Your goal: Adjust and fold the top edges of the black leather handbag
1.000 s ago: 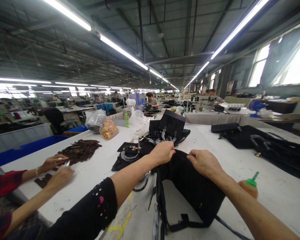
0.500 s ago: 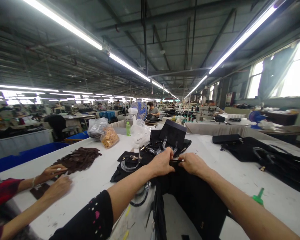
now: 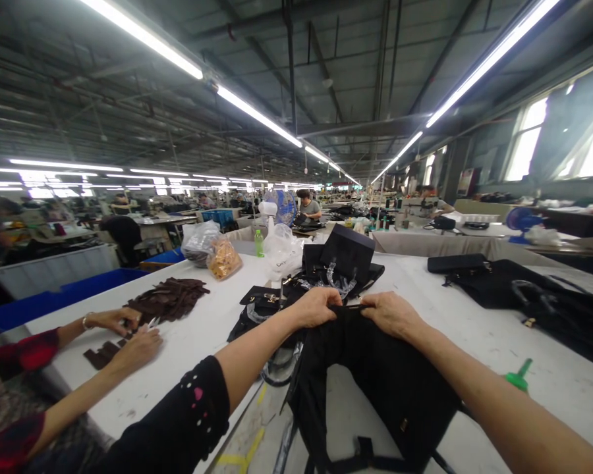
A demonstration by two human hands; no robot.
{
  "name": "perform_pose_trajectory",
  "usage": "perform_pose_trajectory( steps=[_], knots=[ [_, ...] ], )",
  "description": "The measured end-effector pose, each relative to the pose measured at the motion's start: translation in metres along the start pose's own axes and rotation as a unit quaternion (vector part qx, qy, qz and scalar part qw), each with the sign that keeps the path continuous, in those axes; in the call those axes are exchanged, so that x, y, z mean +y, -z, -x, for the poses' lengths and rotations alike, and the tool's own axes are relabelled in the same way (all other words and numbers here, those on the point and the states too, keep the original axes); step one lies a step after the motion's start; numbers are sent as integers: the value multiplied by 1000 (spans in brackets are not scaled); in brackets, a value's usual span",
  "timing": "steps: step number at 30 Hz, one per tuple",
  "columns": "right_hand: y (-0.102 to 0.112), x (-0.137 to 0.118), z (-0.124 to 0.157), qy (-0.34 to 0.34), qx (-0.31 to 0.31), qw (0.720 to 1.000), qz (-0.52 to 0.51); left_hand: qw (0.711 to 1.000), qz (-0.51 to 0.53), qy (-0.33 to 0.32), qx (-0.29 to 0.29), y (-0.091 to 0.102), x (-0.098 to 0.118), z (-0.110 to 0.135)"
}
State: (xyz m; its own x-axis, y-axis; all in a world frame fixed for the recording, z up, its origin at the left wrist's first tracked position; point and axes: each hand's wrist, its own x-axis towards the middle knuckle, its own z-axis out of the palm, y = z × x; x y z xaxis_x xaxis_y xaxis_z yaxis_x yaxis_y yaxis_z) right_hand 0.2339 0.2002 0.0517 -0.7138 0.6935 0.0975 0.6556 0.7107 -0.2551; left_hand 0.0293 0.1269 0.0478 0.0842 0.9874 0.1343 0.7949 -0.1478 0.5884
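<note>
A black fabric bag (image 3: 375, 388) hangs from my hands over the near edge of the white table (image 3: 212, 329). My left hand (image 3: 316, 307) is closed on its top edge at the left. Close beside it, my right hand (image 3: 388, 312) pinches the same edge at the right. Straps dangle from the bag's lower part. Just beyond my hands lies a heap of black bags with clear-wrapped handles (image 3: 326, 276).
A co-worker's two hands (image 3: 128, 336) handle dark brown leather pieces (image 3: 170, 297) at the left. Plastic sacks (image 3: 212, 250) and a green bottle (image 3: 259, 242) stand farther back. More black bags (image 3: 534, 296) lie at the right, and a green-capped bottle (image 3: 518, 378) stands near my right forearm.
My hands came closer together on the bag's top edge and the bag now hangs lower and wider. The view shifted slightly. The co-worker's hands moved a little.
</note>
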Motion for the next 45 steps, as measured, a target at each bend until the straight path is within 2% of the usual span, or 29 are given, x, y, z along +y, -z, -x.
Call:
perform_pose_trajectory(
  steps=[9,15,24,29,34,36,38,39,41,43,44,45],
  knots=[
    [-1,0,3,65,23,998,-8,998,-57,-8,29,-3,11,-1],
    [-4,-5,-4,50,23,998,15,995,-92,-15,29,-1,13,1],
    [-10,-14,-2,50,36,997,35,983,-169,-68,29,-3,20,-5],
    [-7,-11,-1,72,19,997,6,977,-199,-69,41,-5,21,-8],
    [-9,-13,-5,36,14,998,-45,979,-188,-62,40,-7,28,-8],
    [-5,-9,-1,25,33,996,-84,987,-144,-58,41,-2,33,-2],
    [4,0,8,19,75,987,-139,995,-20,-54,86,9,35,11],
    [8,7,15,16,108,979,-171,987,65,-56,134,15,35,20],
    [14,25,29,5,191,950,-246,936,219,-60,268,22,30,41],
    [11,45,42,-15,275,903,-329,873,294,-41,386,18,19,62],
    [6,54,48,-33,306,876,-371,857,314,-11,408,10,11,72],
    [-2,63,53,-45,328,850,-410,854,340,30,392,-2,2,79]
  ],
)
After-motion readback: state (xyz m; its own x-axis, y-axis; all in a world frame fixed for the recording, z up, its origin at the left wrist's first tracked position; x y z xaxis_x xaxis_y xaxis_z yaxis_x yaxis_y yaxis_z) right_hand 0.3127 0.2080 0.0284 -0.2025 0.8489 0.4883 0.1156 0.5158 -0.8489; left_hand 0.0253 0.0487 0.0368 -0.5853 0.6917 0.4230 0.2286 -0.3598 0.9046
